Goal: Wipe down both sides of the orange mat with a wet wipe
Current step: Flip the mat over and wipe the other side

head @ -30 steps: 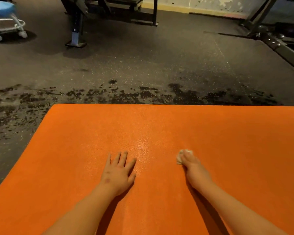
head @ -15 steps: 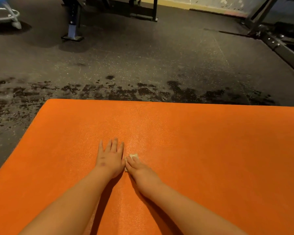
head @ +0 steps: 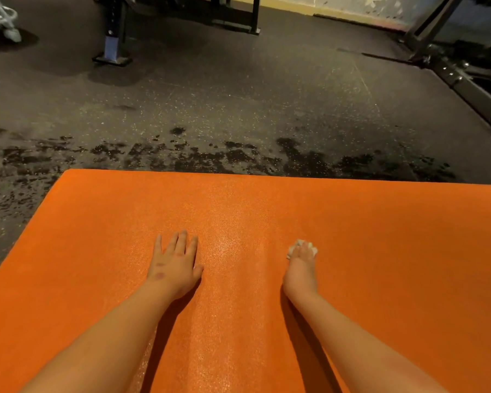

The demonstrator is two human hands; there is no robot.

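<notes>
Left hand (fingers spread flat) should pin the orange mat while right hand, fingers together, presses the wet wipe evenly.

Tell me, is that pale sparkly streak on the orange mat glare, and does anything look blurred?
Head view: likely glare, a speckled sheen on the orange mat between the left hand and right hand; same view: dim warm light, dark shadows beside both forearms, and the wet wipe at the right fingertips looks soft.
</notes>
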